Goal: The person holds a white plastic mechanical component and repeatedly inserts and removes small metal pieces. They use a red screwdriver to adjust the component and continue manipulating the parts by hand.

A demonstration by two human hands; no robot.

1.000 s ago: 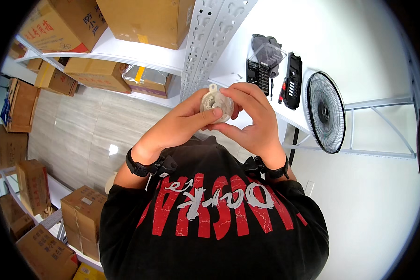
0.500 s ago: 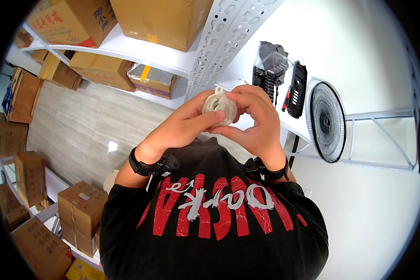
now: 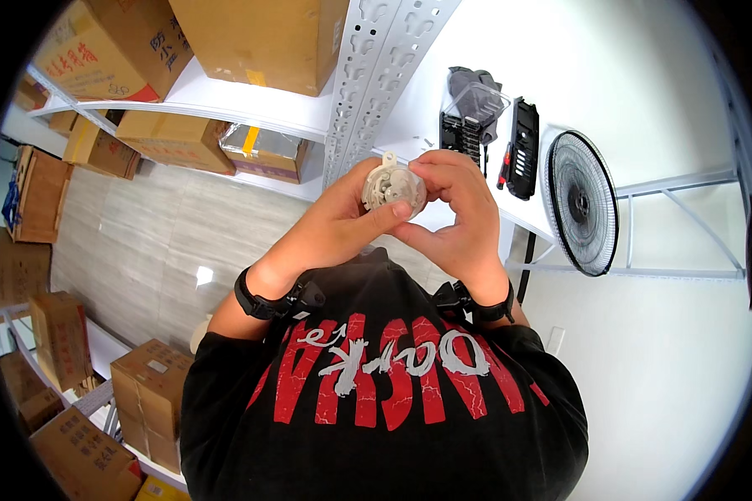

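Note:
Between my two hands is a small round whitish plastic housing (image 3: 379, 184) that looks like a gear case, with a holed tab sticking up at its far edge. My left hand (image 3: 330, 221) is closed round its left side, thumb laid over the near rim. Thumb and fingers of my right hand (image 3: 464, 213) pinch its right side. My fingers hide much of its rim and underside. I hold it up in front of my chest, close to the edge of the white table (image 3: 414, 125).
On the table lie a black bit set (image 3: 462, 135) with a clear lid, a dark grey cloth-like thing (image 3: 486, 96), a black slotted case (image 3: 523, 150) and a red-handled tool (image 3: 504, 169). A round black fan (image 3: 582, 203) stands right. Metal shelving (image 3: 361, 83) with cardboard boxes (image 3: 255, 42) rises left.
The housing has tilted slightly in my fingers, showing more of the parts inside. My hands keep their grip. The surroundings have shifted a little leftward in view.

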